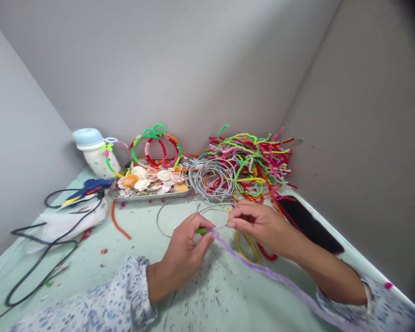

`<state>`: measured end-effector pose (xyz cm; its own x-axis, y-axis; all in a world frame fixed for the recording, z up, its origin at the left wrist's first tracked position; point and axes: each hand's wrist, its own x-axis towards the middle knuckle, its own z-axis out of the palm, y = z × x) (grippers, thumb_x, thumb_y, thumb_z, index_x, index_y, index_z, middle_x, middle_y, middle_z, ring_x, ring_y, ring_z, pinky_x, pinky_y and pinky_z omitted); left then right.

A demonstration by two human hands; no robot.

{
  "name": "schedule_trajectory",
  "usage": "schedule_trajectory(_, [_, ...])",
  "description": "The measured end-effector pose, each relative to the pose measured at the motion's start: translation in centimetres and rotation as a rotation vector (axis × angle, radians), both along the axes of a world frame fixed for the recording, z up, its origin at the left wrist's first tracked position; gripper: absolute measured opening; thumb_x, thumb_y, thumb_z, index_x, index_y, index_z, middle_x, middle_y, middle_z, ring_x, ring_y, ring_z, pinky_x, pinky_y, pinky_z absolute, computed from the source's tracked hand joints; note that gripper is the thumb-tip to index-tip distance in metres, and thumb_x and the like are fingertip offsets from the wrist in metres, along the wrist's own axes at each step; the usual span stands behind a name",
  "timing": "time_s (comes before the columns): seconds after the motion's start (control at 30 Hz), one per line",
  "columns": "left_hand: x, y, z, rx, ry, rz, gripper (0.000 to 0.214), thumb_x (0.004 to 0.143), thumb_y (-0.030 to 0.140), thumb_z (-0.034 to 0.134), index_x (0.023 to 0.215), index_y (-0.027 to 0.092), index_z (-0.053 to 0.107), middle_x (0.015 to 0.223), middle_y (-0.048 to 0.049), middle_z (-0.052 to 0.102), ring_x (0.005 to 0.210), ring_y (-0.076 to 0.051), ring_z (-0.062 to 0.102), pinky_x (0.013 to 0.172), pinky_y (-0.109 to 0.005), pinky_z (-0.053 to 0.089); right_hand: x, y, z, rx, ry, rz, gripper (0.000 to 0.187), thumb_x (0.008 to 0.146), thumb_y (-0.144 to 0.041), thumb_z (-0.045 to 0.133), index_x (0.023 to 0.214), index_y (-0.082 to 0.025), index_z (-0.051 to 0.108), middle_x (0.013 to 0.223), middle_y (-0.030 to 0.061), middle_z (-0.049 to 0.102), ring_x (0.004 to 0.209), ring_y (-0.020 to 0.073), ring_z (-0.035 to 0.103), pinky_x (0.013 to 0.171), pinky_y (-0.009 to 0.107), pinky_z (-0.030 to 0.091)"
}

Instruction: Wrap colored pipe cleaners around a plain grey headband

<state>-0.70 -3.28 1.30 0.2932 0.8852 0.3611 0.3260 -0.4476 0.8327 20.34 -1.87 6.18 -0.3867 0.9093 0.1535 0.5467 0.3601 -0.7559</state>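
My left hand (184, 251) pinches the end of a purple pipe cleaner (252, 266), where it meets a short green piece (201, 230) on a thin grey wire. The purple length trails down to the right toward my right sleeve. Just to the right, my right hand (263, 226) grips the thin grey wire (220, 227) between thumb and forefinger. A coil of grey wire (212, 180) lies behind my hands, with loose loops reaching toward them. Yellow and red pipe cleaners lie partly hidden under my right hand.
A metal tray (148, 198) of seashells stands at the back, with colourful pipe cleaner rings (155, 147) above it. To its right is a heap of pipe cleaners (252, 161). A white bottle (102, 159), pliers (94, 186), a black cable (41, 258) and a phone (309, 223) lie around.
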Motion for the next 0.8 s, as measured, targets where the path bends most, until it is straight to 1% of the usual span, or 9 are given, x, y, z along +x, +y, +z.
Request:
schedule_trajectory(0.2, [0.1, -0.08, 0.53, -0.072, -0.051, -0.018, 0.008, 0.087, 0.023, 0.059, 0.083, 0.017, 0.061, 0.078, -0.0011, 0.061, 0.074, -0.016, 0.056, 0.07, -0.027, 0.043, 0.27, 0.17, -0.32, 0.008, -0.007, 0.022, 0.013, 0.087, -0.025, 0.062, 0.078, -0.022, 0.07, 0.078, 0.0002, 0.063, 0.074, 0.0151, 0.058, 0.069, 0.028, 0.043])
schedule_trajectory(0.37, [0.18, -0.14, 0.66, -0.205, -0.103, -0.039, 0.011, 0.086, 0.027, 0.062, 0.08, 0.017, 0.06, 0.073, 0.001, 0.059, 0.069, -0.014, 0.052, 0.065, -0.025, 0.04, 0.4, 0.23, -0.46, 0.007, -0.036, 0.035, 0.016, 0.088, -0.027, 0.062, 0.076, -0.022, 0.071, 0.077, 0.0017, 0.064, 0.072, 0.0165, 0.058, 0.066, 0.029, 0.042])
schedule_trajectory(0.53, [0.18, 0.01, 0.46, -0.326, -0.17, -0.065, 0.014, 0.084, 0.03, 0.064, 0.08, 0.017, 0.058, 0.072, 0.0028, 0.055, 0.064, -0.011, 0.046, 0.06, -0.024, 0.036, 0.41, 0.13, -0.48, 0.032, -0.047, 0.043, 0.013, 0.088, -0.027, 0.063, 0.079, -0.023, 0.07, 0.079, 0.0001, 0.064, 0.075, 0.0153, 0.058, 0.069, 0.028, 0.042])
schedule_trajectory(0.8, [0.3, 0.28, 0.3, -0.425, -0.265, -0.098, 0.016, 0.08, 0.028, 0.068, 0.076, 0.017, 0.057, 0.069, 0.0034, 0.053, 0.065, -0.011, 0.045, 0.062, -0.024, 0.035, 0.45, 0.22, -0.5, 0.062, -0.047, 0.065, 0.013, 0.088, -0.024, 0.063, 0.077, -0.022, 0.07, 0.076, -0.0007, 0.06, 0.073, 0.0142, 0.056, 0.067, 0.026, 0.041])
